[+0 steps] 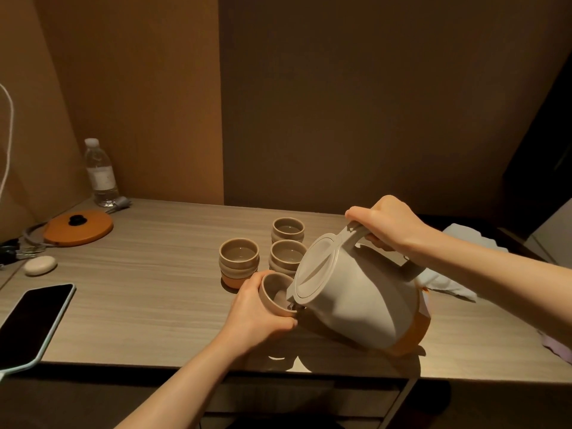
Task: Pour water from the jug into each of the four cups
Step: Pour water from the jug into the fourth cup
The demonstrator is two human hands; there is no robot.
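Left of the jug (359,292), three cups (239,258) stand together on the table (139,305), seemingly already holding water; nearer the jug's spout, the left hand (257,314) wraps its fingers round the fourth cup (275,294), lifted and tipped toward the spout, probably to catch the stream cleanly. On the jug's handle, the right hand (387,221) is clenched tight, tilting the lidded jug steeply leftward so water runs out; this looks like the last pour.

Dim, warm amber light from above; soft shadows under the jug (356,292); wide-angle edges bend.
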